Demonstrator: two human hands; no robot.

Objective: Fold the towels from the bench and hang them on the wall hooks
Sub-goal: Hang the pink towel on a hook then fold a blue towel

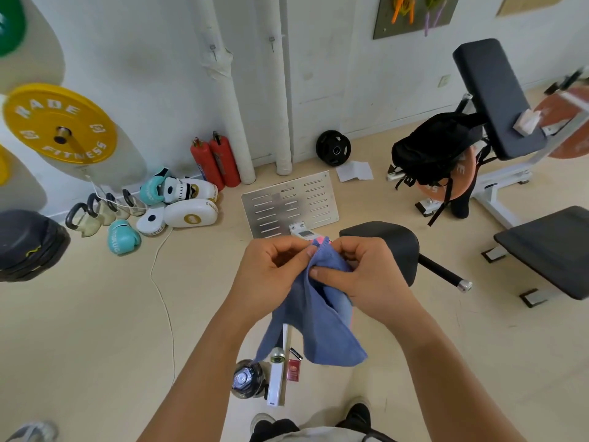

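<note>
A blue towel [322, 327] hangs in front of me, held up at its top edge by both hands. My left hand [271, 272] pinches the top corner between thumb and fingers. My right hand [363, 275] grips the cloth just beside it, thumb across the folds. A strip of pink cloth [322, 240] shows behind the blue one at the top and again along its right edge. Two small wall hooks [213, 49] [271, 40] stick out of the white wall far ahead. The black bench [554, 247] stands to the right.
On the floor below the towel lie a water bottle [247, 379], a white box [275, 378] and a red pack [294, 371]. A perforated metal plate [288, 202], boxing gloves [124, 238], kettlebells [95, 215], fire extinguishers [216, 161] and a black backpack [436, 148] surround the spot. A black padded seat [395, 247] sits close ahead.
</note>
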